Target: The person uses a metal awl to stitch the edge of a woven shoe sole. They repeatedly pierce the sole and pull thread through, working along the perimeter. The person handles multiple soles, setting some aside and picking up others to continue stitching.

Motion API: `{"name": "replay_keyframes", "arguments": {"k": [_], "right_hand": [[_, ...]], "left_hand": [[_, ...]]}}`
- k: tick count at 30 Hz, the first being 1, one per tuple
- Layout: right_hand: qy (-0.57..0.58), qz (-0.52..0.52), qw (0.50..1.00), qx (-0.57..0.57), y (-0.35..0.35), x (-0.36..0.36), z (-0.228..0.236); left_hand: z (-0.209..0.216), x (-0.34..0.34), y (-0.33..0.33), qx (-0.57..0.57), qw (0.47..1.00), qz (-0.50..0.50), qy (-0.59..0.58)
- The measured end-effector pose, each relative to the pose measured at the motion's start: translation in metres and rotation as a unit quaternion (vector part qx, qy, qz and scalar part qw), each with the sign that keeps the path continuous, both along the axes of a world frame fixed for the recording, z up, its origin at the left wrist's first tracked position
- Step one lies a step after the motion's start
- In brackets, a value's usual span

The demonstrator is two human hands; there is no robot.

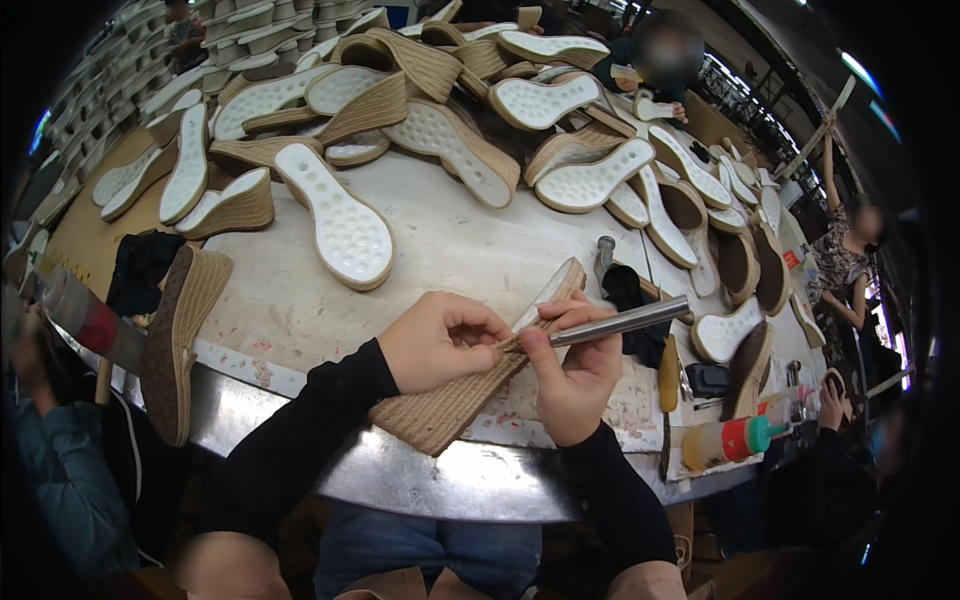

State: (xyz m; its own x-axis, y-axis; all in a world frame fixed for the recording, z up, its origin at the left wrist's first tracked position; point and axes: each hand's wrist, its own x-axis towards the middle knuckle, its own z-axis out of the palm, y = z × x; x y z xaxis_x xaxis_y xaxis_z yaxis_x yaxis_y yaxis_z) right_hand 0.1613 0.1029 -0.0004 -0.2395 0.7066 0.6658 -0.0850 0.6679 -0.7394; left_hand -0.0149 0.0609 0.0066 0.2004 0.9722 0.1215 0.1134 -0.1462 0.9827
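Note:
A wedge shoe sole (pixel 432 412) with a braided rope side lies tilted at the table's front edge, between my two hands. My left hand (pixel 432 340) rests over it, thumb and fingers pinched together at its upper edge; what lies in that pinch is too small to make out. My right hand (pixel 578 385) is closed around a smooth metal rod (pixel 645 317) that points to the right. The right thumb presses on the rope edge, close to the left fingertips. Part of the sole's white inner face shows behind the fingers.
Piled wedge soles (pixel 345 230) cover the back of the table (pixel 270 290). A brown wedge (pixel 180 340) stands at the left edge. Beyond my right hand are a hammer (pixel 604 255), a yellow-handled tool (pixel 668 375) and a glue bottle (pixel 720 440). Other people work around the table.

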Motion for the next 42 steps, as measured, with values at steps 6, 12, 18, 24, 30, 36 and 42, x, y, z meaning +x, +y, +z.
{"name": "replay_keyframes", "arguments": {"k": [6,12,18,24,30,36,42], "right_hand": [[-0.013,-0.009,1.0,-0.021,-0.005,-0.003,0.013],[0.185,0.037,0.974,-0.129,0.013,0.02,0.026],[0.235,-0.012,0.949,-0.21,0.049,0.037,0.002],[0.249,0.03,0.897,-0.364,0.068,0.043,-0.024],[0.249,0.032,0.907,-0.339,0.066,0.044,-0.016],[0.153,0.104,0.963,-0.194,0.034,0.035,0.017],[0.058,0.09,0.991,-0.084,0.014,0.021,0.015]], "left_hand": [[0.005,0.001,0.001,-0.015,1.0,-0.009,0.026],[-0.002,0.001,0.006,-0.092,0.992,-0.032,-0.085],[-0.004,0.001,0.005,-0.078,0.996,-0.028,-0.043],[-0.005,-0.014,0.005,-0.157,0.979,-0.031,-0.13],[-0.004,-0.012,0.004,-0.124,0.983,0.007,-0.135],[0.016,0.0,0.001,-0.055,0.997,-0.011,-0.059],[0.016,0.009,0.009,-0.012,1.0,-0.009,-0.009]]}}
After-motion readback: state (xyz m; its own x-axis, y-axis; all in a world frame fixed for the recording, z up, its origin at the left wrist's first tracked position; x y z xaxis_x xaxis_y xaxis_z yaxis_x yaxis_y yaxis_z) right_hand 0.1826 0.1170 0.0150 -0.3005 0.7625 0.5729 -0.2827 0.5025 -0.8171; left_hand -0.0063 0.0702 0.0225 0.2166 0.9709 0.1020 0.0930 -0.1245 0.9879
